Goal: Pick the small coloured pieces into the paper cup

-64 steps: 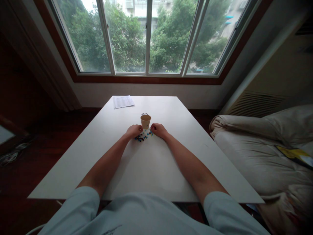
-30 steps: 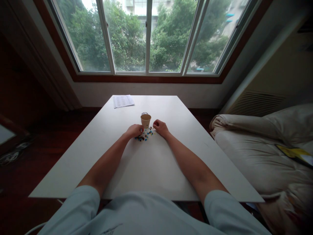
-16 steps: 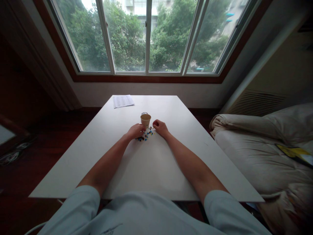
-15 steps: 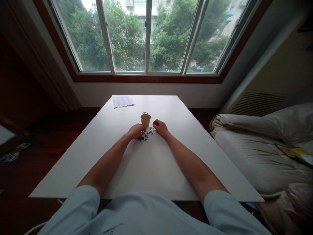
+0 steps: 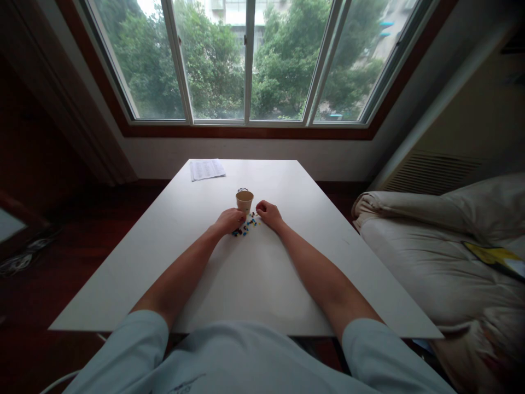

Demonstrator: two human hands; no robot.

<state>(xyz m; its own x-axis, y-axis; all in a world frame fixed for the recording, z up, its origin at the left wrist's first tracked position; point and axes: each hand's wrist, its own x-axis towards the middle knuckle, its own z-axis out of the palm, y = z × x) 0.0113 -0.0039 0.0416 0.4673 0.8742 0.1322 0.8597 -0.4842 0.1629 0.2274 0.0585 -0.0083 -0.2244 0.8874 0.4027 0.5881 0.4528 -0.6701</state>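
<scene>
And here we are at the white desk (image 5: 254, 284), both bare arms stretched out over it! The left hand (image 5: 232, 220) is right in the thick of it, fingers bent low at the front left of the paper cup (image 5: 244, 203), overlapping its lower edge; whether they touch, I can't tell. Its grip is curled, but whether anything is pinched inside is too small to see. Over on the other side, the right hand (image 5: 269, 214) sits just beside the cup, grip curled too, its contents again impossible to make out. Between and below them, the small coloured pieces (image 5: 240, 232), blue, yellow and dark, lie scattered on the desk in front of the cup, which stands upright, mouth up. Papers (image 5: 207, 169) at the far left corner, window (image 5: 217, 76) beyond, pale sofa (image 5: 410, 262) off to the right!
</scene>
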